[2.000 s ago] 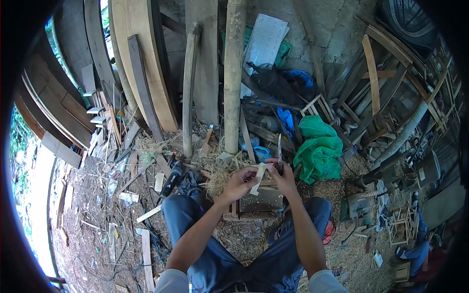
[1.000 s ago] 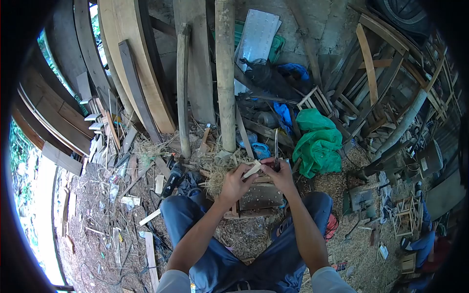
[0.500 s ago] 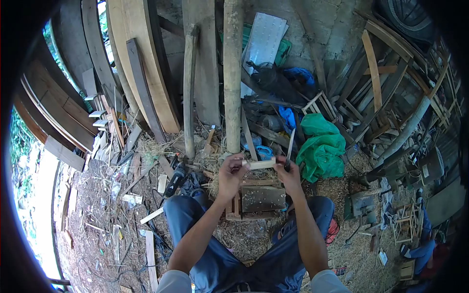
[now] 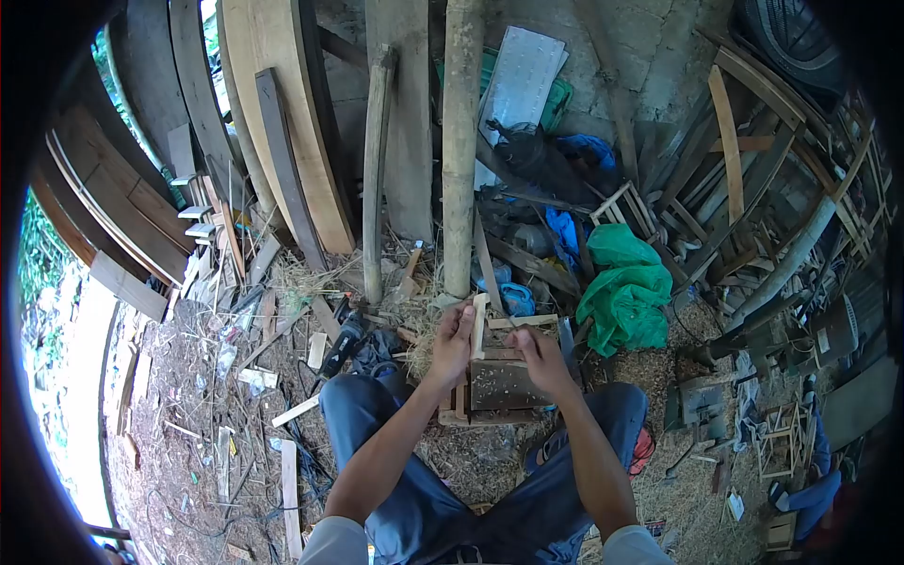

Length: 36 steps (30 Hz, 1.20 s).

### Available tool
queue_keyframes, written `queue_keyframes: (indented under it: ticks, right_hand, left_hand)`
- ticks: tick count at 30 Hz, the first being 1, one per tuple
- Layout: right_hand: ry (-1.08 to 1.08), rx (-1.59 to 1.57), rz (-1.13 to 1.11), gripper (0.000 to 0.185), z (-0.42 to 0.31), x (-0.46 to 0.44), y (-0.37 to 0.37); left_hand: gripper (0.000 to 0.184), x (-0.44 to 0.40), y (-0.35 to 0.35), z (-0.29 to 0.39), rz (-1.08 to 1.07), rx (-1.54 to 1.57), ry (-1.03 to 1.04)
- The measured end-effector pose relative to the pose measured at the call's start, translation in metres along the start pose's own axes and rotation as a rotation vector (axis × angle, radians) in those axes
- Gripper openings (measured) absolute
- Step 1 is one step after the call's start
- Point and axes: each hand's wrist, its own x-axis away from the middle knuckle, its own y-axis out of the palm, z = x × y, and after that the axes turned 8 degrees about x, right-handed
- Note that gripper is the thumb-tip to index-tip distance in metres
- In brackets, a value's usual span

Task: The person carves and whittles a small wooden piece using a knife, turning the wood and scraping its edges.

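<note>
My left hand (image 4: 454, 341) is closed round a short, pale piece of wood (image 4: 479, 325), held nearly upright. To its right, my right hand (image 4: 539, 356) is closed on a thin bladed tool whose tip points toward the wood; its exact kind is hard to make out. Both hands are above a low wooden bench (image 4: 509, 386) between my knees, with shavings scattered on its dark top.
A green plastic sheet (image 4: 623, 292) lies right of the bench. A power drill (image 4: 343, 341) rests on the left among scraps and cables. A post (image 4: 460, 151) and leaning boards (image 4: 282, 132) stand ahead. Another person's leg (image 4: 808, 494) shows at far right.
The wood has turned from lying level between both hands to upright in my left hand. My right hand has come off its end and moved lower, its tool tilting leftward.
</note>
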Motion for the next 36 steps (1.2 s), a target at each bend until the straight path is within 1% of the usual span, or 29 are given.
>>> queue_keyframes:
  ticks: [1,2,4,5,7,9,10,12,13,15,17,19,22,23,25,27,28,29,30,31,32,33,34,36]
  right_hand:
    - [-0.183,0.306,0.122,0.029,-0.003,0.001,0.001]
    - [-0.178,0.306,0.125,0.029,-0.007,0.004,0.0]
    - [-0.142,0.567,0.044,0.028,-0.032,0.007,-0.005]
    - [-0.14,0.566,0.042,0.028,-0.027,0.007,-0.003]
    - [-0.288,0.584,0.122,0.026,-0.018,0.004,0.003]
    - [-0.273,0.588,0.106,0.026,-0.022,0.004,-0.001]
    - [-0.258,0.592,0.092,0.025,-0.025,0.003,-0.004]
    - [-0.293,0.587,0.104,0.025,-0.019,0.0,-0.005]
    - [-0.328,0.581,0.115,0.024,-0.018,-0.001,-0.006]
    - [-0.318,0.596,0.11,0.023,-0.023,-0.002,-0.008]
    - [-0.312,0.611,0.097,0.023,-0.025,-0.003,-0.008]
    - [-0.329,0.561,0.123,0.021,-0.019,-0.005,-0.007]
    - [-0.355,0.566,0.15,0.021,-0.016,-0.005,-0.008]
    - [-0.358,0.565,0.153,0.021,-0.018,-0.006,-0.011]
    - [-0.215,0.614,0.079,0.026,-0.022,-0.007,-0.023]
    - [-0.209,0.596,0.082,0.027,-0.014,-0.008,-0.021]
    - [-0.212,0.586,0.08,0.027,-0.01,-0.01,-0.019]
    - [-0.215,0.585,0.081,0.027,-0.007,-0.01,-0.016]
    - [-0.226,0.569,0.101,0.027,-0.005,-0.008,-0.013]
    - [-0.235,0.556,0.117,0.027,-0.004,-0.005,-0.012]
    - [-0.232,0.561,0.106,0.027,-0.002,-0.003,-0.011]
    - [-0.274,0.627,0.084,0.026,-0.003,0.0,-0.008]
    - [-0.318,0.691,0.066,0.024,-0.004,0.001,-0.004]
    - [-0.34,0.686,0.084,0.025,-0.006,0.001,-0.003]
  left_hand:
    - [0.033,0.003,0.001,0.0,-0.002,0.001,-0.005]
    - [0.032,0.008,0.002,0.0,0.01,-0.043,-0.028]
    - [0.032,0.012,0.006,0.001,0.022,-0.089,-0.052]
    - [0.031,0.013,0.007,-0.001,0.057,-0.105,-0.079]
    - [0.03,0.014,0.008,-0.006,0.096,-0.12,-0.105]
    - [0.025,0.011,0.004,-0.014,0.022,-0.054,-0.058]
    - [0.025,0.009,0.0,-0.018,0.021,-0.053,-0.056]
    - [0.026,0.008,-0.002,-0.014,-0.075,-0.064,-0.071]
    - [0.026,0.01,0.001,-0.008,-0.078,-0.066,-0.07]
    - [0.027,0.017,0.009,0.004,-0.033,-0.094,-0.141]
    - [0.027,0.019,0.009,0.006,-0.046,-0.093,-0.134]
    - [0.027,0.019,0.01,0.006,-0.061,-0.091,-0.126]
    - [0.027,0.021,0.01,0.005,-0.028,-0.083,-0.113]
    - [0.026,0.023,0.008,0.004,-0.062,-0.072,-0.127]
    - [0.026,0.023,0.009,0.004,-0.095,-0.058,-0.14]
    - [0.027,0.024,0.01,0.003,-0.021,-0.105,-0.19]
    - [0.027,0.02,0.006,-0.006,-0.02,-0.108,-0.188]
    - [0.029,0.014,-0.002,-0.02,-0.022,-0.232,-0.051]
    - [0.031,0.013,0.001,-0.017,-0.023,-0.351,0.086]
    - [0.031,0.015,0.004,-0.015,-0.019,-0.344,0.084]
    - [0.03,0.02,0.005,-0.016,-0.011,-0.434,0.134]
    - [0.03,0.025,0.01,-0.01,-0.003,-0.527,0.18]
    - [0.03,0.024,0.012,-0.009,0.001,-0.524,0.175]
    - [0.027,0.023,0.016,-0.01,0.019,-0.379,0.073]
